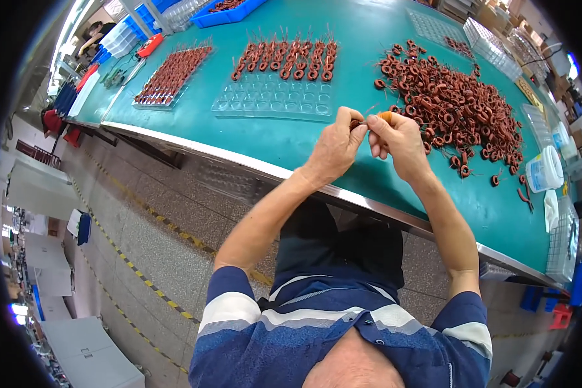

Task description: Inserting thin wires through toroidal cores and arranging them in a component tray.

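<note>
Both hands meet above the front part of the green table. My left hand [335, 145] pinches a small red-brown ring coil [356, 123], mostly covered by the fingers. The thumb and forefinger of my right hand [401, 139] close against the same coil, and a thin wire end sticks up between the hands. An orange cover [386, 117] sits on a right finger. Just behind and left lies a clear plastic tray [271, 107], its far rows filled with coils, wires up, and its near pockets bare. Right of my hands spreads a large heap of loose coils [449, 100].
A second tray of coils [173, 74] stands further left. Red-handled pliers [525, 197] and a white tub [544, 169] lie at the right. A blue bin [229, 13] sits at the back. The metal table edge [239, 163] runs below my forearms.
</note>
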`<state>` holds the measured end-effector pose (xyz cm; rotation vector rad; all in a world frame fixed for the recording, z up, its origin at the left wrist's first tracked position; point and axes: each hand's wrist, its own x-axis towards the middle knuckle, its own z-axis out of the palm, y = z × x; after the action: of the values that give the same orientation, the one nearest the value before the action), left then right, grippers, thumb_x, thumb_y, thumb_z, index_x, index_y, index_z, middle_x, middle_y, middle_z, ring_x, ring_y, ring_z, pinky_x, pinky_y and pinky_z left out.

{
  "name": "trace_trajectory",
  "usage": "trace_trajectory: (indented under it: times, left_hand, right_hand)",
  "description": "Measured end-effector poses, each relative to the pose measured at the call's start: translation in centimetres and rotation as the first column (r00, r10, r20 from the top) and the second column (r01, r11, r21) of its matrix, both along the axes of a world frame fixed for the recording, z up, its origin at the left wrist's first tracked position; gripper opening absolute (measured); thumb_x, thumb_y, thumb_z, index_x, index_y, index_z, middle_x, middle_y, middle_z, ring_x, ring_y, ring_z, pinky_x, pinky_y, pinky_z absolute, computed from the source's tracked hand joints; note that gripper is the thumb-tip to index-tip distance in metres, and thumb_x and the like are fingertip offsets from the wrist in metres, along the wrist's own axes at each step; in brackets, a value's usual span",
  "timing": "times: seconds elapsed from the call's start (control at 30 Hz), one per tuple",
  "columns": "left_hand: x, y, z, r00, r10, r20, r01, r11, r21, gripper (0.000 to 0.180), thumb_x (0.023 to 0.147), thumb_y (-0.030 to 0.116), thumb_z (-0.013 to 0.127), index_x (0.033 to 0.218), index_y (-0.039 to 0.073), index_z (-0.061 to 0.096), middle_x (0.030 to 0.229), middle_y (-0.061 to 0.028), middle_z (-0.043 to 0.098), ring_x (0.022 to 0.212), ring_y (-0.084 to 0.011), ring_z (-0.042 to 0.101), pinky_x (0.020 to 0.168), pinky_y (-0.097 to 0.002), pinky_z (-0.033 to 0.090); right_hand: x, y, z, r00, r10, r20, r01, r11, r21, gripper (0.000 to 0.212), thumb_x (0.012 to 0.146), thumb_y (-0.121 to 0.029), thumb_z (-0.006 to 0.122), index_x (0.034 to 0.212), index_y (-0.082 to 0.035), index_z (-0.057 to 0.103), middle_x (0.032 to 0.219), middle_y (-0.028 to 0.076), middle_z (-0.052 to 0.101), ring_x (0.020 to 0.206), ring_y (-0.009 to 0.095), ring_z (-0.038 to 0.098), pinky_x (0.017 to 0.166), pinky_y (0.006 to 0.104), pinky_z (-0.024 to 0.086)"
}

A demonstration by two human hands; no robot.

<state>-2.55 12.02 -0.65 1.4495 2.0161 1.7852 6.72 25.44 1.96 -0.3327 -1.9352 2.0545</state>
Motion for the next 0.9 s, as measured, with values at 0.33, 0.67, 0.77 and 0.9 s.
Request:
trace_trajectory:
  times: [0.33, 0.67, 0.77, 0.9]
  left_hand:
    - [-2.4, -1.7, 4.5, 0.910, -0.304, -0.282, 0.178, 0.900, -0.398, 0.029, 0.090, 0.016, 0.063, 0.109, 0.002, 0.046, 0.079, -0.0109, 0.054, 0.071, -0.0250, 0.056, 0.064, -0.0370, 0.046]
    - [1.3, 0.2, 0.3, 0.636, -0.483, 0.601, 0.269, 0.869, 0.415, 0.024, 0.100, 0.019, 0.049, 0.114, 0.001, 0.043, 0.083, -0.0083, 0.057, 0.068, -0.0167, 0.059, 0.064, -0.0292, 0.050]
    - [1.1, 0.0, 0.1, 0.638, -0.442, 0.631, 0.275, 0.896, 0.349, 0.025, 0.100, 0.019, 0.047, 0.119, 0.004, 0.041, 0.084, -0.0078, 0.057, 0.070, -0.0167, 0.058, 0.065, -0.0292, 0.049]
    - [1.0, -0.2, 0.7, 0.679, -0.361, 0.639, 0.251, 0.932, 0.260, 0.026, 0.099, 0.017, 0.047, 0.120, 0.003, 0.040, 0.076, -0.0049, 0.053, 0.066, -0.0138, 0.054, 0.062, -0.0273, 0.045]
  right_hand:
    - [0.9, -0.1, 1.1, 0.995, -0.086, 0.041, 0.081, 0.992, 0.094, 0.020, 0.087, -0.018, 0.068, 0.081, -0.001, 0.062, 0.061, 0.002, 0.060, 0.048, 0.007, 0.053, 0.044, 0.0210, 0.039]
    - [1.1, 0.6, 0.7, 0.990, -0.098, -0.098, 0.100, 0.995, 0.012, 0.021, 0.087, -0.020, 0.069, 0.082, -0.001, 0.061, 0.060, 0.002, 0.057, 0.046, 0.007, 0.051, 0.040, 0.0211, 0.036]
    - [0.7, 1.0, 0.2, 0.997, -0.077, -0.031, 0.077, 0.997, 0.007, 0.029, 0.086, -0.026, 0.071, 0.092, 0.000, 0.061, 0.066, 0.002, 0.059, 0.052, 0.007, 0.054, 0.046, 0.0210, 0.039]
    - [0.4, 0.9, -0.1, 0.999, -0.031, -0.008, 0.030, 0.994, -0.107, 0.041, 0.087, -0.032, 0.070, 0.108, 0.002, 0.059, 0.081, 0.002, 0.059, 0.063, 0.007, 0.056, 0.056, 0.0214, 0.044]
